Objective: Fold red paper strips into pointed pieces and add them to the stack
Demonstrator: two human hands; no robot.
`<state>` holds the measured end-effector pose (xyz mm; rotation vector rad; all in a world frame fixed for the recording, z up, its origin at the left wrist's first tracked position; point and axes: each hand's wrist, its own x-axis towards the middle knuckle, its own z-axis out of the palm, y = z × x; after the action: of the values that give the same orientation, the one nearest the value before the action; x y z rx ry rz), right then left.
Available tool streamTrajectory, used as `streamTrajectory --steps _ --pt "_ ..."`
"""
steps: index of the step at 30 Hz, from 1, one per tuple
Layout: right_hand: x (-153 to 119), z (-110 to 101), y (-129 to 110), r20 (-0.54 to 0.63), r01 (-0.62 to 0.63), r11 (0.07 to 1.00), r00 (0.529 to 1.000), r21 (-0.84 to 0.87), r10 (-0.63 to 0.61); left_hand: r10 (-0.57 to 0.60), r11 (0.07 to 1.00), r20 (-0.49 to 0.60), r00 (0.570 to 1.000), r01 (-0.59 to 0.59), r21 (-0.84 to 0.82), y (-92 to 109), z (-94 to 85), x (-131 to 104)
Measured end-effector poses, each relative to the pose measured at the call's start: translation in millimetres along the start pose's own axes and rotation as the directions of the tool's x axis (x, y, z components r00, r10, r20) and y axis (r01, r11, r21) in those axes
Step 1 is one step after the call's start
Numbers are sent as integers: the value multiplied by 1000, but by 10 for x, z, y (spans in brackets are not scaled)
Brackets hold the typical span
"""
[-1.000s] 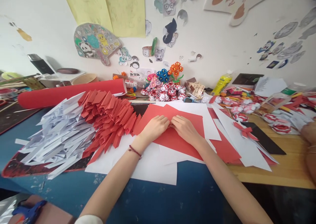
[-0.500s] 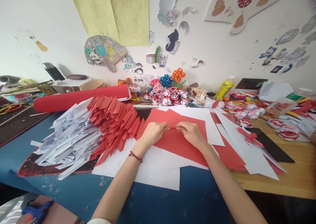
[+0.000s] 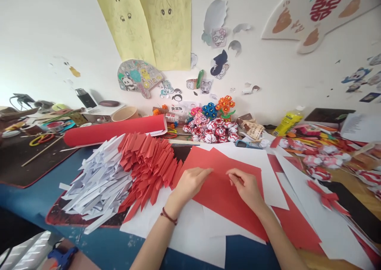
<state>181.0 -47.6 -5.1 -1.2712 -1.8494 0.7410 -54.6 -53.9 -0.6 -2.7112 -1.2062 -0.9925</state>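
Observation:
Both hands are over a red paper sheet [image 3: 220, 198] in the middle of the table. My left hand [image 3: 192, 182] is at the sheet's left part, fingers pressed together and pointing right; what they hold, if anything, is hidden. My right hand [image 3: 245, 188] is to its right, thumb and fingertips curled together, with nothing clear to see between them. A gap of red paper shows between the hands. Left of my left hand lie a heap of folded red strips [image 3: 149, 162] and a heap of folded white strips [image 3: 98, 182].
White sheets [image 3: 196, 238] lie under the red one. Red and white paper flowers [image 3: 216, 131] are piled behind, beside a red roll [image 3: 116, 131]. A yellow bottle [image 3: 288, 121] stands at the back right. A blue glue gun [image 3: 63, 257] is at the lower left.
My hands have moved apart; the thin red fold seen between their fingertips before no longer shows. The whole view has shifted, so things appear lower, and those at the left farther right.

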Motion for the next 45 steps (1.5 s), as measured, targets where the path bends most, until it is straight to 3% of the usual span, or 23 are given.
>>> streamTrajectory --steps 6,11,14,16,18,19,21,22,23,25,28,32,38,40,45 --pt "10 -30 -96 154 -196 957 974 216 165 208 946 -30 978 -194 261 138 -210 -4" --pt "-26 -9 -69 307 -324 885 925 334 223 253 903 -29 967 -226 366 323 -322 -69" --pt "-52 5 -83 334 -414 790 900 452 280 184 936 -86 979 -148 321 357 -443 -128" --pt "-52 6 -111 342 -443 737 891 510 299 45 961 -250 967 27 276 290 -623 -179" --pt "-37 0 -144 352 -444 731 890 519 290 -151 914 -458 876 300 273 138 -891 -241" --pt "-26 -5 -160 362 -440 741 889 507 280 -233 859 -545 805 433 272 35 -1047 -275" --pt "-7 -19 -183 397 -436 768 881 469 257 -452 544 -714 534 800 254 -200 -1360 -345" --pt "0 -25 -191 415 -434 780 876 452 247 -490 410 -765 417 885 220 -318 -1497 -378" --pt "4 -32 -194 428 -432 788 872 439 239 -513 327 -783 353 923 202 -427 -1609 -409" --pt "8 -42 -193 438 -430 799 867 420 236 -549 236 -778 305 950 206 -601 -1747 -458" --pt "8 -50 -175 445 -434 808 862 398 244 -614 210 -718 326 945 250 -722 -1749 -473" --pt "11 -49 -154 457 -437 814 855 383 244 -616 209 -699 364 931 300 -705 -1597 -387" --pt "18 -47 -158 462 -419 825 858 378 225 -567 301 -678 468 884 359 -616 -1516 -269" --pt "21 -48 -164 463 -415 829 859 375 220 -546 290 -694 469 883 369 -599 -1542 -292" --pt "27 -32 -190 484 -395 851 852 345 200 -542 222 -726 423 905 362 -660 -1673 -461"
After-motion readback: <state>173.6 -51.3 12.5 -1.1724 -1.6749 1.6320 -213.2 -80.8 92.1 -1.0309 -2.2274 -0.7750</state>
